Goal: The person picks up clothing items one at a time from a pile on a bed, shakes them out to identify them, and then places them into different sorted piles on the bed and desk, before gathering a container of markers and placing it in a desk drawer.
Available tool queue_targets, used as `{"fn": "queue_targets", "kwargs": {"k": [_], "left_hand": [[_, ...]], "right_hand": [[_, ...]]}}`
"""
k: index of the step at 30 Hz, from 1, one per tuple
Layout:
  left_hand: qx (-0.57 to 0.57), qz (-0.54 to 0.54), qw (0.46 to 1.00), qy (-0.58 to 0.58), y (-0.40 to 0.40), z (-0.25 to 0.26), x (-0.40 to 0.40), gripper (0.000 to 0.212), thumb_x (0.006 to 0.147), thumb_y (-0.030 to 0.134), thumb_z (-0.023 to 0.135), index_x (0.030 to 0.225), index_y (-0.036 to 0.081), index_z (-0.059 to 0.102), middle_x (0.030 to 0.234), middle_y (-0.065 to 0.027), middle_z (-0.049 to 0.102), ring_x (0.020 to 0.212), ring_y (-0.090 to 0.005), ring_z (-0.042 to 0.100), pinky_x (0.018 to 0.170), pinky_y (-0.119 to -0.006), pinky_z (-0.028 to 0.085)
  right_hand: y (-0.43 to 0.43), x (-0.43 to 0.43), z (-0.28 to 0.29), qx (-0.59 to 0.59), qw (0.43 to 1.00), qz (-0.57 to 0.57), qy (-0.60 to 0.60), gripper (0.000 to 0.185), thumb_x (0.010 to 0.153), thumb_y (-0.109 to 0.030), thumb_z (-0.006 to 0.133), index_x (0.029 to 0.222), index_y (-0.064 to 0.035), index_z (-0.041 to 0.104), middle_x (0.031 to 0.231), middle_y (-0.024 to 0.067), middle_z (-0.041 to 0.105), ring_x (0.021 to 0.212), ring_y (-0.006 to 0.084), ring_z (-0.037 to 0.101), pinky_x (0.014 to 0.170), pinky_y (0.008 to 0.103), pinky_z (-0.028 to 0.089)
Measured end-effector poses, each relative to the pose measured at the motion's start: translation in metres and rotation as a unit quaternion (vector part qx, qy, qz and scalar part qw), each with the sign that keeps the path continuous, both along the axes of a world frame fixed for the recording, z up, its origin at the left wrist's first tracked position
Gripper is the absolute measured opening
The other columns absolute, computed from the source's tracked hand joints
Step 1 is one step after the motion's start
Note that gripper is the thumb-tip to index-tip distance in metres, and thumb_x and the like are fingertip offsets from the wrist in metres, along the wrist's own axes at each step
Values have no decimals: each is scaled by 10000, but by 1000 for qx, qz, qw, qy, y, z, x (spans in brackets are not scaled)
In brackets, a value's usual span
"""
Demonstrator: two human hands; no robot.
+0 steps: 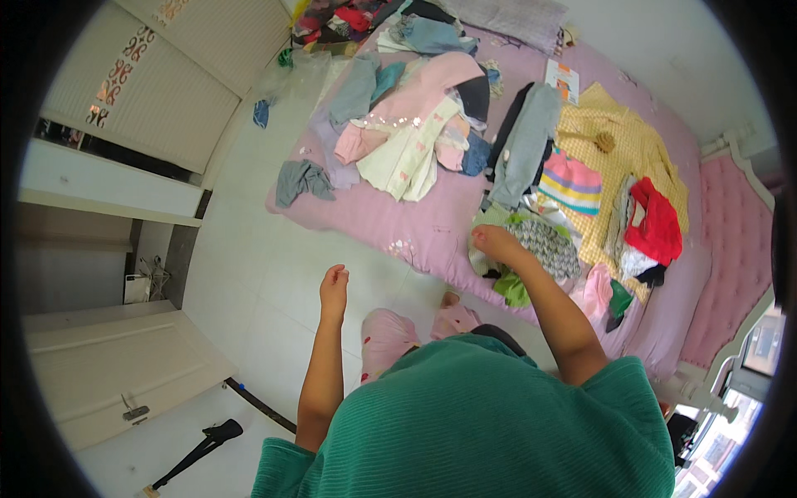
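Note:
My left hand [334, 289] is raised over the tiled floor, holding nothing, its fingers curled in. My right hand [496, 243] is above the near edge of the bed [398, 227], close to a patterned grey and green garment [542, 246]; its fingers are bent and nothing shows in them. Pink and white clothes [411, 152] lie spread on the bed ahead. Beside them are grey trousers [528, 146], a striped knitted piece [570, 183] and a yellow checked garment [641, 143] with a wooden-handled brush [603, 142] on it. A red garment [652, 221] lies farther right.
A grey cloth [304, 182] lies at the bed's left corner. Clear plastic [292, 75] and a blue item [261, 114] are on the floor. A pink tufted headboard [731, 249] borders the bed at right. Cabinets and a white door [137, 373] stand at left.

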State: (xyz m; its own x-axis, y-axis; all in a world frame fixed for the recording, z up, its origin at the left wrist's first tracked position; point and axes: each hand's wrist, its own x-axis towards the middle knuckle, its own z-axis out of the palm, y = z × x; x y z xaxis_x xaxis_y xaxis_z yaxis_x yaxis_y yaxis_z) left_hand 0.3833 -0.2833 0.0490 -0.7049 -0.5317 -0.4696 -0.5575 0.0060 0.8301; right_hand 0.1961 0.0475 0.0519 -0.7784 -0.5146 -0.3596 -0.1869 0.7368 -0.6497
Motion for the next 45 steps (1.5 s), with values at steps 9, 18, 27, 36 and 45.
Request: {"fn": "queue_targets", "kwargs": {"k": [9, 18, 27, 36, 45], "left_hand": [[-42, -71, 996, 17, -81, -42, -173, 483, 822, 234, 565, 1207, -23, 424, 926, -87, 566, 851, -163, 529, 739, -291, 427], [-261, -217, 938, -78, -139, -142, -350, 379, 732, 254, 593, 979, -18, 499, 926, -225, 585, 874, -416, 549, 757, -474, 433], [-161, -138, 957, 199, -142, 10, -378, 170, 763, 49, 461, 911, -13, 519, 769, -121, 551, 665, -249, 518, 615, -339, 430], [-183, -276, 784, 525, -174, 275, -323, 155, 743, -18, 443, 844, -28, 560, 757, -92, 538, 689, -180, 510, 634, -272, 413], [-261, -323, 594, 689, -167, 430, -156, 115, 847, 120, 485, 790, 22, 503, 696, -84, 469, 551, -159, 427, 472, -290, 364]], "right_hand": [[-66, -48, -9, -49, 999, -12, -3, 258, 804, -231, 537, 951, -26, 591, 835, 171, 607, 779, 338, 578, 697, 409, 455], [-138, -14, 8, 26, 961, -235, -147, 273, 823, -221, 550, 987, -8, 600, 895, 183, 623, 789, 288, 606, 717, 347, 471], [-183, -97, -4, -133, 926, -350, -58, 274, 876, -236, 515, 961, 8, 606, 811, 103, 630, 747, 147, 572, 696, 290, 454], [-202, -214, -18, -145, 853, -479, 150, 557, 722, -219, 640, 1191, 20, 457, 979, 211, 584, 922, 290, 571, 775, 365, 457], [-342, -198, -7, -332, 892, -259, 164, 384, 813, -179, 478, 1185, -87, 483, 1054, 201, 564, 1019, 352, 513, 829, 414, 430]]}}
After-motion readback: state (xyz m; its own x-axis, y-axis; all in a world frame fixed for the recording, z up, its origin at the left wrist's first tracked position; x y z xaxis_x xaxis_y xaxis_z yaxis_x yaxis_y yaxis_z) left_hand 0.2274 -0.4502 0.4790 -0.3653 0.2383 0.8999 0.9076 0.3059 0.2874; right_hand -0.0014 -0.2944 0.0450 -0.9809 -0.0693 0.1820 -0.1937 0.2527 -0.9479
